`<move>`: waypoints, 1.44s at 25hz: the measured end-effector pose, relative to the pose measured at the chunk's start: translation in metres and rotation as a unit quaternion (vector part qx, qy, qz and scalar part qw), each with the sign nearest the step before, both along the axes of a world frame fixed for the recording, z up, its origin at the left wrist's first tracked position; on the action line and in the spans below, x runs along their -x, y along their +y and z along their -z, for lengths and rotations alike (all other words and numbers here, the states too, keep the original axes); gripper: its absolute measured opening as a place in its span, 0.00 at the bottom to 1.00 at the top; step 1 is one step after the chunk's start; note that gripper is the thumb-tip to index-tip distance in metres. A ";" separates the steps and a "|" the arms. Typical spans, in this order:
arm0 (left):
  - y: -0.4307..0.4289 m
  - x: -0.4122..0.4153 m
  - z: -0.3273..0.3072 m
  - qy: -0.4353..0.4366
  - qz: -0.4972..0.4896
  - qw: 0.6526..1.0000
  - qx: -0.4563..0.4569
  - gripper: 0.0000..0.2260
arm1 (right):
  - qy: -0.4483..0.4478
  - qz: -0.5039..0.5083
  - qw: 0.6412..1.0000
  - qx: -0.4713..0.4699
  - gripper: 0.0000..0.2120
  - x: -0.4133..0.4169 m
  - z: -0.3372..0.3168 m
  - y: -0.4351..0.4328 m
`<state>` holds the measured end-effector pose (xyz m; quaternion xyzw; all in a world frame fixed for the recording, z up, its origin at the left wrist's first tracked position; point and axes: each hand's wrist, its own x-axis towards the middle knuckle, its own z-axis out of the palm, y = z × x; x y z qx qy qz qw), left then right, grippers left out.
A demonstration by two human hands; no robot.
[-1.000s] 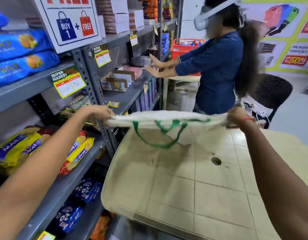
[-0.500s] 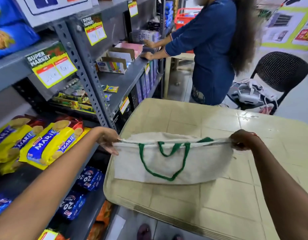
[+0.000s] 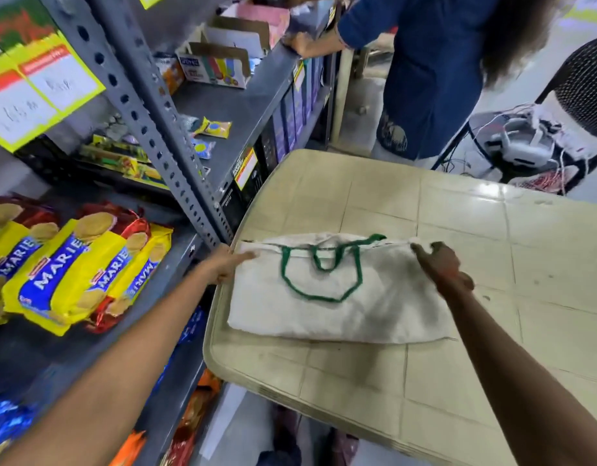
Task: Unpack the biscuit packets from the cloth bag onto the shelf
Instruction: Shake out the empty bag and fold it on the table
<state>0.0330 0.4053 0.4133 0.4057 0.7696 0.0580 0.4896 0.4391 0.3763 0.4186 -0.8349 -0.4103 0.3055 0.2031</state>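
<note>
"marie" on the yellow biscuit packets (image 3: 72,264) on the shelf (image 3: 176,264).

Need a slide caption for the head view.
Both hands, left hand and right hand, hold a flattened cloth bag on the table beside shelved Marie biscuit packets.

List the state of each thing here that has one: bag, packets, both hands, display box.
cloth bag: flat on the table, mouth closed.
Marie packets: sealed, lying on the shelf.
left hand: gripping the bag's left corner.
right hand: gripping its right corner.
display box: open.
</note>
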 end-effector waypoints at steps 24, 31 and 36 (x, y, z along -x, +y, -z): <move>-0.092 -0.036 0.054 0.291 0.537 0.770 -0.185 0.26 | -0.165 -0.526 0.834 -0.003 0.29 0.141 0.064 -0.156; -0.090 -0.051 0.062 0.341 0.614 0.669 -0.242 0.16 | -0.263 -0.513 0.816 -0.049 0.14 0.156 0.074 -0.171; -0.094 -0.075 0.044 0.358 0.648 0.655 -0.152 0.13 | -0.090 -0.457 0.884 0.044 0.08 0.148 0.056 -0.164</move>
